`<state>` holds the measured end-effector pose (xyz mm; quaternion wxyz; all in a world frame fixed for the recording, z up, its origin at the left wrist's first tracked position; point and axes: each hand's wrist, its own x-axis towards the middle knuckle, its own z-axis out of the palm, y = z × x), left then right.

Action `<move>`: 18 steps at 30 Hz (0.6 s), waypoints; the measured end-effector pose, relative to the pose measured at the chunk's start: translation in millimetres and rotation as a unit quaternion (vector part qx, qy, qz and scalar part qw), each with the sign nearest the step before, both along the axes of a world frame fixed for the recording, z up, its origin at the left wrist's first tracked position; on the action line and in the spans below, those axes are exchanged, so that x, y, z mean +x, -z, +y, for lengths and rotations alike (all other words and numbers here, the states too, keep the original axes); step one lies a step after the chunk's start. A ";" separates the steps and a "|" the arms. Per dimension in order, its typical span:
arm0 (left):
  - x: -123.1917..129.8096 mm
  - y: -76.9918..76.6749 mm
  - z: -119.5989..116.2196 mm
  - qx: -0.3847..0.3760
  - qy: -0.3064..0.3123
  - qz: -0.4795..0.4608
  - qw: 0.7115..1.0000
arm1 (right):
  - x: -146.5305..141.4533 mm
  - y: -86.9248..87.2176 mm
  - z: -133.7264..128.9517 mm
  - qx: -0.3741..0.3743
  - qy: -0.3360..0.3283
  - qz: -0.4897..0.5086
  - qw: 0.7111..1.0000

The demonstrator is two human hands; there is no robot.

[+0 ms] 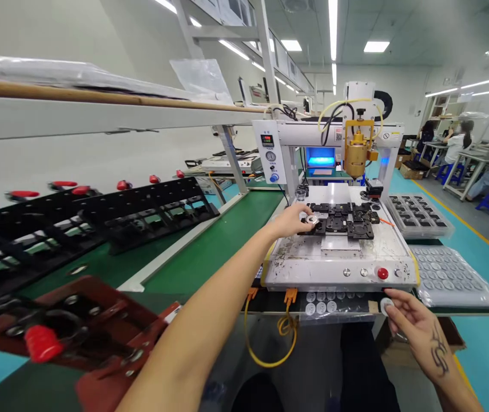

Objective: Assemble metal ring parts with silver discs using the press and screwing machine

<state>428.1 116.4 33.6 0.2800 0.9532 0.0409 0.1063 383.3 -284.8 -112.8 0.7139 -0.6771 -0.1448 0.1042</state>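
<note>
My left hand (292,221) reaches out to the machine bed, thumb and fingers closed around a small round silvery part (311,219). That part is at the left front of a row of black fixture blocks (336,224); whether it rests on a block or is just above it I cannot tell. Low on the right, in front of the machine, my right hand (416,329) pinches a thin whitish disc (386,306) between thumb and fingers. Below the machine's front edge, several similar round discs (321,308) lie on a clear plastic sheet.
A gold dispensing head (356,157) hangs over the white machine bed (295,263), which has a red button (382,273). Trays of black parts (420,214) and clear round parts (450,277) stand right. Black clamp fixtures (141,214) and a red-brown clamp (115,326) lie left. People sit far right.
</note>
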 end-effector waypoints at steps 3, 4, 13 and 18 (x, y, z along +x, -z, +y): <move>-38.6 3.4 -16.9 -0.064 -0.013 -0.093 0.993 | 0.1 -9.4 22.0 0.041 -0.033 0.043 0.998; -56.4 10.0 -25.8 -0.117 -0.012 -0.115 0.986 | -0.8 -11.0 28.0 0.049 -0.044 0.057 0.996; -200.4 134.0 -136.1 -0.666 -0.076 0.019 0.742 | -19.7 -0.5 59.8 0.022 -0.155 0.093 0.983; -222.7 144.4 -150.1 -0.725 -0.120 0.032 0.677 | -29.3 13.7 68.7 0.000 -0.228 0.122 0.966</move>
